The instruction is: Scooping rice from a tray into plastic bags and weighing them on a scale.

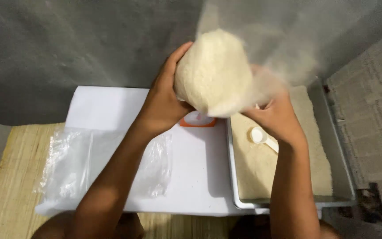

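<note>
Both my hands hold up a clear plastic bag (215, 73) filled with pale rice-like grain, above the white sheet. My left hand (164, 99) grips its left side and underside. My right hand (275, 117) holds the bag's blurred upper part at the right. Below my right hand, a metal tray (339, 170) holds a bed of the same grain, with a white plastic scoop (261, 136) lying on it. A small white and orange object (198, 120) sits on the sheet under the bag, mostly hidden.
A white sheet (200, 177) covers a low wooden board (12, 177). Several empty clear plastic bags (69, 166) lie on the sheet's left side. A grey wall rises behind, and rough floor lies to the right.
</note>
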